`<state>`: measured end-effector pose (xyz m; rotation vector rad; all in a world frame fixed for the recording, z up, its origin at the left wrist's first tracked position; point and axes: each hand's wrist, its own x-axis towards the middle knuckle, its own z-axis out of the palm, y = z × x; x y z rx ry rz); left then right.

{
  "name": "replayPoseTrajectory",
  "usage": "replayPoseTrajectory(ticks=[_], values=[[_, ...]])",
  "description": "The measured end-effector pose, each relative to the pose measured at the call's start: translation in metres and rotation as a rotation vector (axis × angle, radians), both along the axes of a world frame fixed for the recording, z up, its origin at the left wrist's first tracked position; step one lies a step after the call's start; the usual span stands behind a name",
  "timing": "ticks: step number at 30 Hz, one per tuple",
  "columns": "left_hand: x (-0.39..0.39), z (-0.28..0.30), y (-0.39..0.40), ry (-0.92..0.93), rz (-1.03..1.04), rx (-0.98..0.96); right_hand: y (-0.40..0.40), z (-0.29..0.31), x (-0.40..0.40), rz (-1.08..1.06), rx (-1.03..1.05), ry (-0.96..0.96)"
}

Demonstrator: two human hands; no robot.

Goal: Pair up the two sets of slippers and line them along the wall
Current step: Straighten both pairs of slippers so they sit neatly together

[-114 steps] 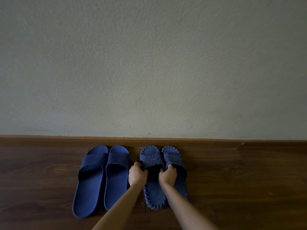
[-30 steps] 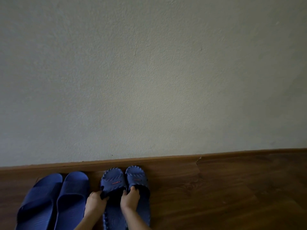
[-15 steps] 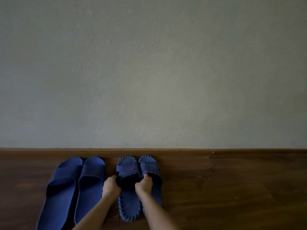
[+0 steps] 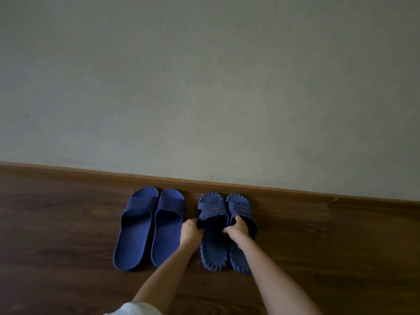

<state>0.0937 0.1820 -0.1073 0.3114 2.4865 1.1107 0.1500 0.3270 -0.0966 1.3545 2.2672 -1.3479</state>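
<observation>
Two pairs of blue slippers lie side by side on the dark wooden floor, toes against the skirting board. The plain ribbed pair is on the left, untouched. The smaller pair with scalloped edges and small red marks is on the right. My left hand grips the strap edge of that pair's left slipper. My right hand grips the strap of its right slipper. Both slippers rest flat on the floor, touching each other.
A plain pale wall fills the upper view above the wooden skirting. Wooden floor stretches to both sides of the slippers. A bit of white cloth shows at the bottom edge.
Both hands have stayed on the scalloped pair throughout. Only the view has swung, so the slippers now sit nearer the middle of the frame.
</observation>
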Motion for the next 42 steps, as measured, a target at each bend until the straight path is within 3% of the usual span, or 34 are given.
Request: replayPoseTrajectory(ticks=[20,42], values=[[-0.006,-0.003,-0.003,-0.064,0.039,0.039,0.008,0.011,0.009,-0.032,-0.231,0.071],[-0.009,-0.006,-0.001,-0.019,0.019,0.062,0.002,0.0,0.002,0.001,-0.1,0.08]])
